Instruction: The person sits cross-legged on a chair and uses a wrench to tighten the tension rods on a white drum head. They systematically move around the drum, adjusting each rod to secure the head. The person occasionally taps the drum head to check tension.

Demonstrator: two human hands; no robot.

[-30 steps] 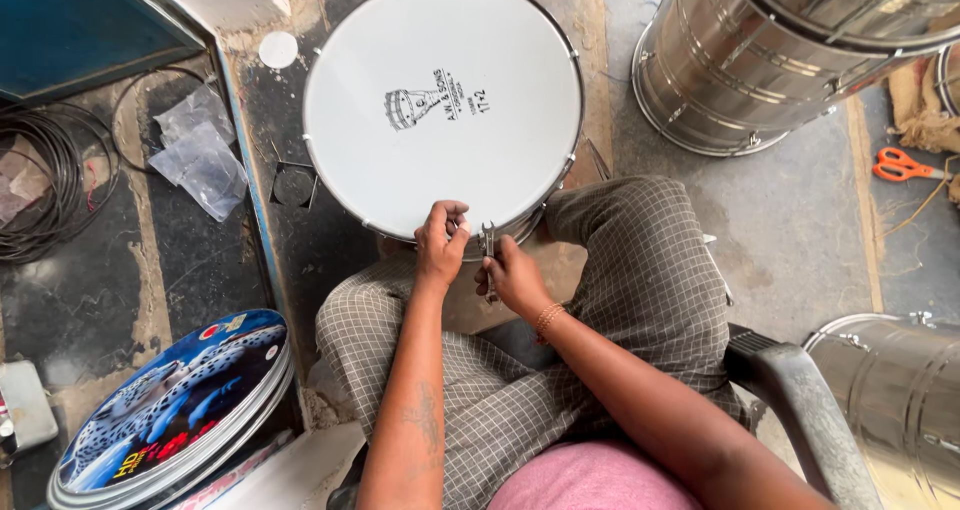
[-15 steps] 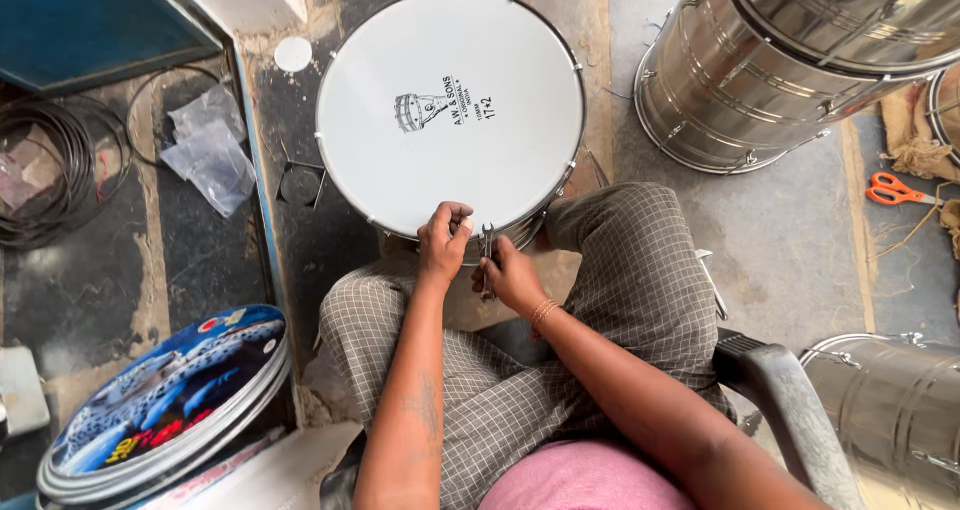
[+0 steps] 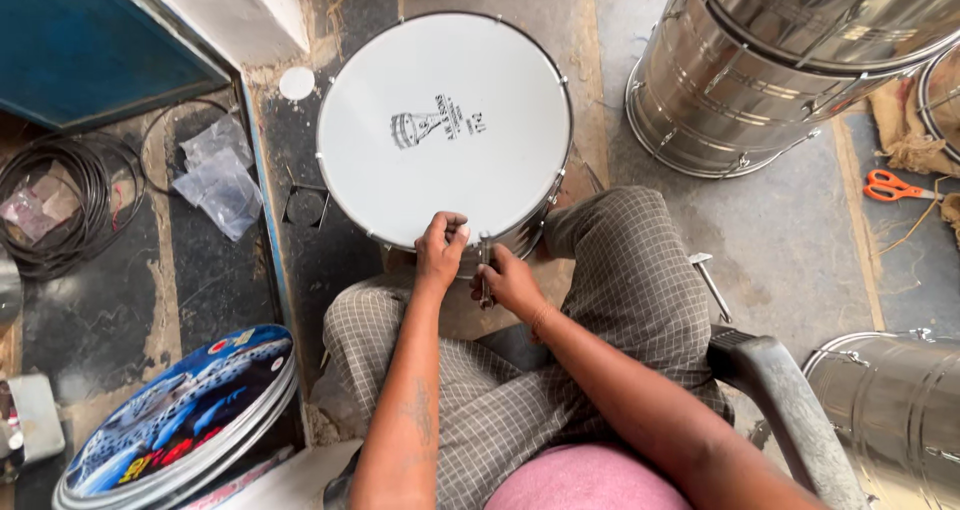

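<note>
- Fingers point(image 3: 452, 232) of your left hand point(image 3: 440, 255) curl over the near rim of the round white-skinned drum with a chrome hoop point(image 3: 445, 130), gripping its edge.
- Your right hand point(image 3: 512, 280) is clenched around a small dark metal tool point(image 3: 484, 270), held upright against the drum's side just beside your left hand.
- That drum stands on the floor between your knees, skin facing up, well apart from the big shiny steel drum shells point(image 3: 780, 60) at the upper right.
- Judging by its metal shell and hoop, it is likely stiff and fairly heavy; the stretched skin looks thin and easy to dent, so hold it by the hoop or shell, not the skin.
- Chrome looks slippery, so a firm grip at the rim suits it.
- Orange-handled scissors point(image 3: 885, 185) lie on the floor far right; a coil of black cable point(image 3: 60, 205) and clear plastic bags point(image 3: 220, 175) lie to your left, and a stack of printed blue drum skins point(image 3: 180, 420) sits at lower left.
</note>
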